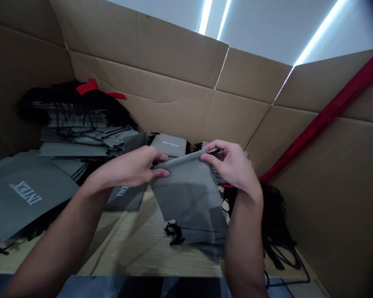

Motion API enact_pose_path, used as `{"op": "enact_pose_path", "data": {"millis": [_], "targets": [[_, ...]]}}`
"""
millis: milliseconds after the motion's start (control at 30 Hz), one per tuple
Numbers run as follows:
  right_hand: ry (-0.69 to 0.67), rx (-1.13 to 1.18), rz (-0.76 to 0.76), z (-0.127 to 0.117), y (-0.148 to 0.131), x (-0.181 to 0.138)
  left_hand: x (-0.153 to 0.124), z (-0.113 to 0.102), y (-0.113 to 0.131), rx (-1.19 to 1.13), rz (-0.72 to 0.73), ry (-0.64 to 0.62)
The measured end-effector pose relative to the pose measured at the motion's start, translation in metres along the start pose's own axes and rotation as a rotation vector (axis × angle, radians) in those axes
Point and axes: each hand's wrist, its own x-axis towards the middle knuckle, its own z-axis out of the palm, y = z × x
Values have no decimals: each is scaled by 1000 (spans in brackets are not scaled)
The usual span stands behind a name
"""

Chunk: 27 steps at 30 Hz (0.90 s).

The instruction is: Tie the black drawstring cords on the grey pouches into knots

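A grey fabric drawstring bag (186,186) hangs between my two hands, its top edge stretched taut and its plain side facing me. My left hand (143,165) pinches the upper left corner between thumb and fingers. At the upper right corner, my right hand (231,161) grips the bag, and a short piece of black cord (213,152) shows by its fingers. Below the held bag lies a stack of grey bags (202,236), with knotted black cord ends (174,233) sticking out on its left.
Tall piles of grey bags (77,145) with black cords stand at the left, and an INTEX-printed stack (170,145) sits behind my hands. Loose black cords (276,223) lie at right. Cardboard walls (161,91) enclose the wooden table (127,244); a red strip (323,116) crosses the right wall.
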Motion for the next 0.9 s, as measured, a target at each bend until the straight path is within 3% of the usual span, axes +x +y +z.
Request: {"op": "enact_pose_path", "data": {"millis": [67,167,367,500,667,900], "targets": [[31,15,22,-7,0,-2,-3,-12,-2,20,27,-38],[83,-8,35,-15,1,-3,-3,-22,-4,-12,16,10],[264,-69,91,-29,12,-1,1,-23,-7,-434,-77,14],[311,-67,112,-33,17,-1,2,-21,-5,-616,-96,46],[308,-59,119,-36,14,-1,1,-23,-6,-632,-61,34],[287,13,122,-31,4,-6,1,-21,-10,-369,52,107]]}}
